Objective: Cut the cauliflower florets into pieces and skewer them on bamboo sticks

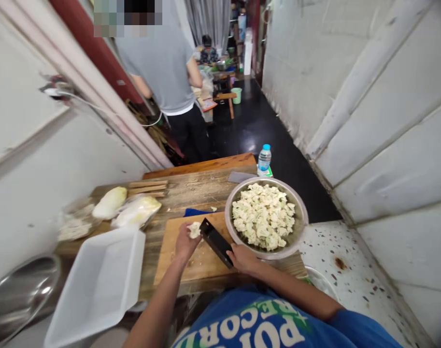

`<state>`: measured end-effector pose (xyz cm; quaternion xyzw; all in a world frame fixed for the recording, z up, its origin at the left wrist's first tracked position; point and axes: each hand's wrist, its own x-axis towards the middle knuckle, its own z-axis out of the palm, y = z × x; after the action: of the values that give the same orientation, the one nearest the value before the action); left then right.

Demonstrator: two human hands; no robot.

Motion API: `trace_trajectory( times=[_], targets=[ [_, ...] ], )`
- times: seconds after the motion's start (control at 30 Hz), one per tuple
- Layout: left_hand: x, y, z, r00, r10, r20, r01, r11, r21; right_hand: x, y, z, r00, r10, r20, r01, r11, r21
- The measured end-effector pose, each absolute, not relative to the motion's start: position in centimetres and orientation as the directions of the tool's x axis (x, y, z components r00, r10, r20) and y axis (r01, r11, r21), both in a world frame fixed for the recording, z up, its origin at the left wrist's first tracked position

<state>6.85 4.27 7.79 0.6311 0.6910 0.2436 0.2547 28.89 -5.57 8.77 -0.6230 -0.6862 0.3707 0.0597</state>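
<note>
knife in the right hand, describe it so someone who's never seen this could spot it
On the wooden table, find the big metal bowl of cauliflower, then the cutting board to its left. Over that board, the right hand holds the knife, broad and nearly black. That dark colour sets it apart from the pale board and the white floret beside it.

Head cam, facing fwd & down, nr cutting board (203, 265), blk floor (242, 133) farther off

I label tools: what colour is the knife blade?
The blade looks black in the head view.
</note>
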Motion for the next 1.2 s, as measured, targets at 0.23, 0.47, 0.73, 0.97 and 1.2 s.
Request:
trace_trajectory(
  times=[0.23, 0.47, 0.73, 0.97, 1.2],
  targets=[
    [19.1, 8.4, 11.6, 0.252, 0.967, 0.04, 0.714, -0.214, 0.666, 38.2, -8.8, 12.2, 0.085, 0.94, -0.33, 0.748, -0.279, -0.602],
    [31.1, 9.7, 11.5, 0.643, 0.766, 0.005, 0.697, -0.588, 0.41, 48.2, -13.8, 11.6, 0.499, 0.845, -0.193, 0.649, -0.512, -0.563],
    [32.8, 4.0, 8.8, 0.914, 0.059, -0.401, 0.165, -0.958, 0.235, 50.9, -17.0, 10.2, 0.585, 0.782, -0.214, 0.482, -0.548, -0.683],
    [31.9, 2.3, 6.5, 0.975, 0.016, -0.223, 0.123, -0.87, 0.477, 50.5, -16.6, 9.8, 0.535, 0.795, -0.286, 0.44, -0.551, -0.709],
    [31.2, 3.5, 8.0, 0.901, 0.395, -0.179, 0.357, -0.441, 0.824, 50.8, -16.1, 10.1, 0.553, 0.787, -0.273, 0.46, -0.561, -0.689]
  ],
)
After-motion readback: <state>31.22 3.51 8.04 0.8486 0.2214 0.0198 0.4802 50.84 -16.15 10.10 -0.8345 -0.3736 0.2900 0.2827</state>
